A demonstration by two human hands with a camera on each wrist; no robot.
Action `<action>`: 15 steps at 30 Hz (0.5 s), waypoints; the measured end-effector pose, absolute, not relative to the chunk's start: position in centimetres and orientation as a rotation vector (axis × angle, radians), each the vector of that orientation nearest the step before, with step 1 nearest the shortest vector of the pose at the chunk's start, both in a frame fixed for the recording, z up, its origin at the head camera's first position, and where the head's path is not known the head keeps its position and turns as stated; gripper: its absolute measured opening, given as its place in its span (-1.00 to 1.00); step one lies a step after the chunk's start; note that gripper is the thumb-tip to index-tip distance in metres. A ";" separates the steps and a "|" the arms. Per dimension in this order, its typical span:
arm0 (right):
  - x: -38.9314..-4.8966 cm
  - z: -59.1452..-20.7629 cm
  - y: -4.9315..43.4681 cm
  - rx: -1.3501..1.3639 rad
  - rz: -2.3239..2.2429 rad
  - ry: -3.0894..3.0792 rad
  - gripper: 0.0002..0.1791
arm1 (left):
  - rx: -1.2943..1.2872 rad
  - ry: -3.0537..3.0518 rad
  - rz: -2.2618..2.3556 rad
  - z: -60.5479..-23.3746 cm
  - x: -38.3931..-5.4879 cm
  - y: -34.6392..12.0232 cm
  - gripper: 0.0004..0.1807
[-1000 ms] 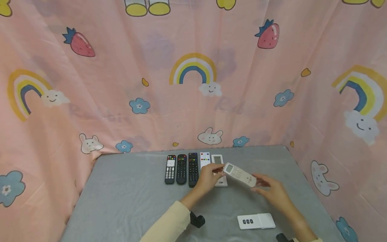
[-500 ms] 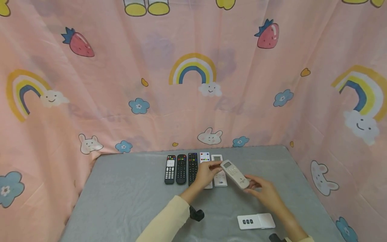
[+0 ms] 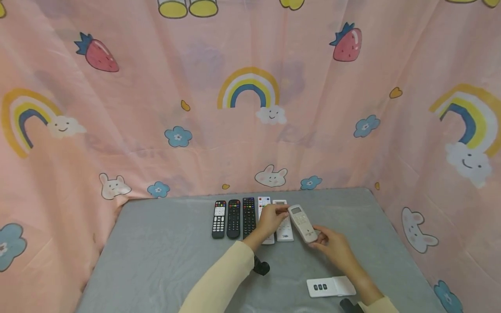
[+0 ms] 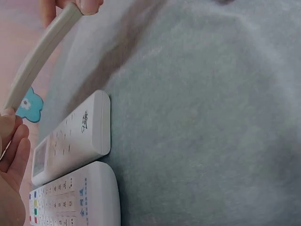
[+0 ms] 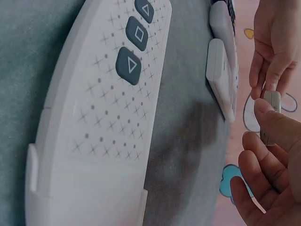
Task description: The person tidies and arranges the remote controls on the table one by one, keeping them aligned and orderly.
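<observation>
Both hands hold a cream remote control (image 3: 302, 224) with a small screen, raised above the table at the right end of a row of remotes. My left hand (image 3: 270, 221) pinches its screen end. At the lower end, my right hand (image 3: 332, 248) grips it between thumb and fingers, as the right wrist view also shows. Beneath and beside the left hand lie a white remote with a screen (image 4: 70, 141) and a white remote with coloured buttons (image 4: 77, 200). The left forearm and hand partly cover these in the head view.
Three dark remotes, left (image 3: 219, 219), middle (image 3: 233, 219) and right (image 3: 249, 217), continue the row leftward. Nearer the right forearm lies a white remote with three dark buttons (image 3: 331, 287). A grey cloth (image 3: 156, 261) covers the table, and a pink patterned curtain (image 3: 250, 148) hangs behind.
The cream remote has turned from a strong slant to nearly in line with the row. My right hand has moved left with its lower end; the left hand still pinches the top.
</observation>
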State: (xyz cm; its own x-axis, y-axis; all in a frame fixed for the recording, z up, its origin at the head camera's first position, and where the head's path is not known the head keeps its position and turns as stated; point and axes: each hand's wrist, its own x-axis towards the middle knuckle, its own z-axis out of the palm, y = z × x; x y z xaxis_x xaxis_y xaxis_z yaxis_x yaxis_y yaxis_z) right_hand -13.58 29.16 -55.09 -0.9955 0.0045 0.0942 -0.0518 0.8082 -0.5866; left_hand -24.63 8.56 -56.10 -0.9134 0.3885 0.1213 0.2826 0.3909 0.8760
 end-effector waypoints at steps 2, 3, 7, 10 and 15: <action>-13.7 -55.3 29.2 0.031 0.930 -2.895 -0.37 | 0.599 2.547 1.549 -56.3 -25.0 8.9 -0.69; -13.8 -55.4 29.2 0.027 0.921 -2.890 -0.37 | 0.593 2.559 1.541 -56.4 -25.2 9.1 -0.69; -14.4 -56.0 29.1 0.016 0.885 -2.868 -0.37 | 0.581 2.625 1.541 -56.6 -25.8 9.6 -0.71; -14.9 -56.3 28.9 0.017 0.874 -2.848 -0.38 | 0.566 2.671 1.539 -56.7 -26.2 10.0 -0.74; -15.3 -56.9 28.8 0.002 0.904 -2.821 -0.38 | 0.523 2.690 1.521 -57.1 -26.7 10.5 -0.77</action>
